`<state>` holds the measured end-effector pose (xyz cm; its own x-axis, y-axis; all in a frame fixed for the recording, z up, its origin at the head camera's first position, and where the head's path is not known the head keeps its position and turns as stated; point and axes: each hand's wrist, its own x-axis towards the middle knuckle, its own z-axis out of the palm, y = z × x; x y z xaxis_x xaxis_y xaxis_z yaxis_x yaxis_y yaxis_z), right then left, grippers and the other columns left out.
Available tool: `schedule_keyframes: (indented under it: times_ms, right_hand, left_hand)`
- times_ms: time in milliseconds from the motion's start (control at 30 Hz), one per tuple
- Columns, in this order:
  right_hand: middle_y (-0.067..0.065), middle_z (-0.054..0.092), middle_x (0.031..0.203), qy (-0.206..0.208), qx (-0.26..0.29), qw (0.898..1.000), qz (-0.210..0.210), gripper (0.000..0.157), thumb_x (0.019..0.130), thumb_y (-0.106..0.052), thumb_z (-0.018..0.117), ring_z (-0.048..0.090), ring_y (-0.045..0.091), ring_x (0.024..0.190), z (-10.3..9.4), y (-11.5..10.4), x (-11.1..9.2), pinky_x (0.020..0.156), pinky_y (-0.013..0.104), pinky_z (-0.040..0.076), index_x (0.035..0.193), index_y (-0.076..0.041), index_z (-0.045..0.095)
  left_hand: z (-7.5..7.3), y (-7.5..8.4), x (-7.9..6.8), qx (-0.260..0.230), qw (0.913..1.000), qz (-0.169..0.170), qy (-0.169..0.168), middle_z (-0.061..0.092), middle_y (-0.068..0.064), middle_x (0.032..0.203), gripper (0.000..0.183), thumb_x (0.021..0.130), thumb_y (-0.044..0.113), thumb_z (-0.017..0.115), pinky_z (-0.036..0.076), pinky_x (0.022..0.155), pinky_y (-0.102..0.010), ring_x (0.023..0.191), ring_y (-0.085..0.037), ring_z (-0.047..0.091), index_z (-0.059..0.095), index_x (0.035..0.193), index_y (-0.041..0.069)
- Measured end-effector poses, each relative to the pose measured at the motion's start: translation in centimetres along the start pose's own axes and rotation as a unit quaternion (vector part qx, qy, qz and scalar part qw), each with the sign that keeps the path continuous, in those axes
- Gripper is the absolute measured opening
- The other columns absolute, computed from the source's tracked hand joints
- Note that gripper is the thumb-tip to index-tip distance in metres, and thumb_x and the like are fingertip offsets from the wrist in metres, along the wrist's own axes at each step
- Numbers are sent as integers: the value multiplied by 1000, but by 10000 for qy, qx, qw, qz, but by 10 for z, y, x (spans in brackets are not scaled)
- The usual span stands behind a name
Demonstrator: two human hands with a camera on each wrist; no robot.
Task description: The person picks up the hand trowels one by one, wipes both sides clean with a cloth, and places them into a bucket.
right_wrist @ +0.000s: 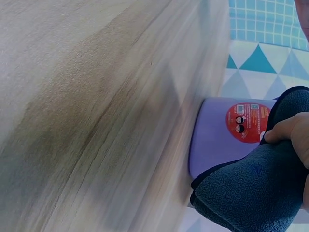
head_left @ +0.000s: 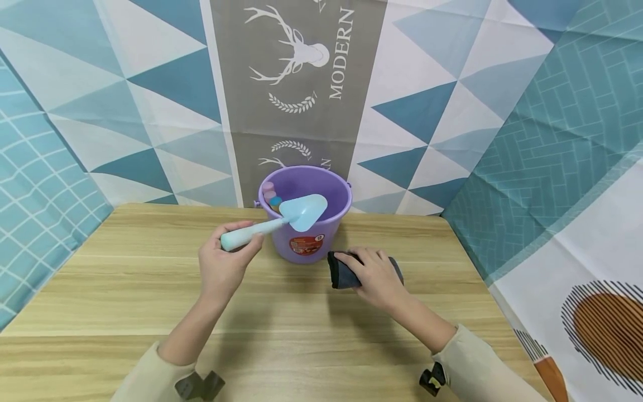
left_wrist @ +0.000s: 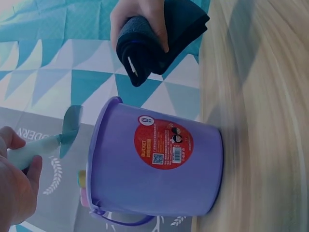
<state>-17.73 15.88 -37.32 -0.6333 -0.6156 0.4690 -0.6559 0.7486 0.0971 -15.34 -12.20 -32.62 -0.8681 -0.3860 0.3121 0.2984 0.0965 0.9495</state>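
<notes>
My left hand (head_left: 223,262) pinches the pale green handle of a small light-blue trowel (head_left: 304,212), its blade over the near rim of a purple bucket (head_left: 283,245) in the head view. The right hand (head_left: 374,276) grips a folded dark grey-blue cloth (head_left: 345,274) with black edging, held above the table to the right of the bucket. In the left wrist view the cloth (left_wrist: 181,29) shows its folded layers under the fingers. Inside the bucket, against its left wall, stand pink-capped and blue-capped items (head_left: 276,202); their lower parts are hidden.
The bucket stands upright at the back of a wooden table (head_left: 150,290), close to a patterned cloth backdrop (head_left: 296,123). Its front carries a red round label (left_wrist: 164,141). A handle (left_wrist: 128,221) hangs at its side. Teal cloth walls (head_left: 552,139) flank the table.
</notes>
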Motion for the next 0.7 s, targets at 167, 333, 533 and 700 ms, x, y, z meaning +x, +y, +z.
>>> schedule_keyframes:
  times_ms: [167, 333, 533, 700]
  right_hand:
    - [7, 59, 116, -135, -68, 9999, 24, 68, 67, -12, 82, 58, 28, 103, 1, 1, -1, 86, 44, 47, 128, -22, 55]
    - [8, 60, 116, -199, -145, 9997, 52, 68, 66, -12, 82, 58, 29, 102, 2, 2, -2, 86, 45, 47, 127, -22, 55]
    - [7, 59, 116, -236, -313, 9992, -17, 69, 65, -10, 80, 58, 28, 102, 5, 3, -4, 84, 45, 47, 128, -22, 55]
    - [7, 60, 115, -174, -399, 9990, -124, 68, 66, -10, 79, 58, 27, 100, 8, 5, -5, 83, 45, 47, 128, -22, 55]
  left_hand:
    - [2, 1, 5, -21, 9997, 244, -39, 65, 6, 81, 24, 73, 4, 77, 51, 55, -17, 65, -6, 58, 68, 96, 2]
    - [5, 4, 12, -117, 9993, 338, -132, 65, 4, 85, 24, 74, 4, 75, 53, 60, -18, 69, -6, 60, 68, 97, 1]
    - [8, 3, 19, -262, 9984, 458, -226, 64, 0, 89, 24, 75, 2, 73, 55, 64, -19, 74, -8, 63, 67, 99, 0]
    - [11, 3, 25, -367, 9977, 506, -258, 64, 0, 92, 26, 75, 0, 72, 56, 68, -20, 79, -8, 64, 66, 100, -3]
